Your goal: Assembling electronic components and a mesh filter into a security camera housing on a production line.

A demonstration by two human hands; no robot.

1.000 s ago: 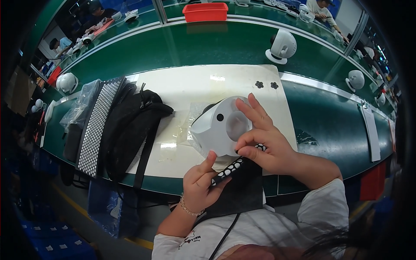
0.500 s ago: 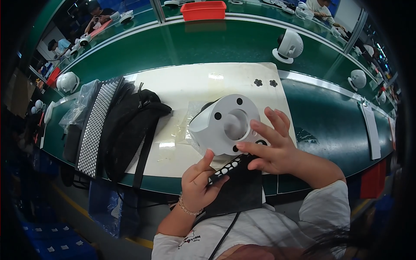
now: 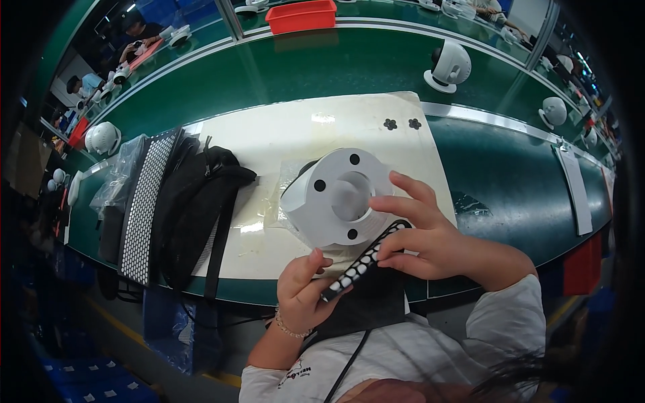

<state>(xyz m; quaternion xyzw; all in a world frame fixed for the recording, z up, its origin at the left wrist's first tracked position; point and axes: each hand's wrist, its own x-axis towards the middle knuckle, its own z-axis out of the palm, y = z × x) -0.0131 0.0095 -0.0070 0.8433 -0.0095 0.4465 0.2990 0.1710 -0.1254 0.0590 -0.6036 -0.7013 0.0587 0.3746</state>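
Note:
A white rounded device lies with its ring-shaped base facing up, round black pads on the ring. Close below it is a narrow black strip with rows of white round spots, slanting up to the right. The strip's lower end is gripped by my left hand, its fingers curled around it. My right hand pinches the upper part of the strip between thumb and finger; other fingers reach out over the ring's right side. Whether a loose pad is on a fingertip cannot be made out.
A black bag and a white-dotted black sheet lie left on the cream mat. Two small black flower-shaped pieces sit at its far right. Beyond stand white devices and a red bin; people work farther off.
My right hand has drawn back from the lower pad on the ring and now pinches the strip. More of the strip shows. The whole view has shifted slightly.

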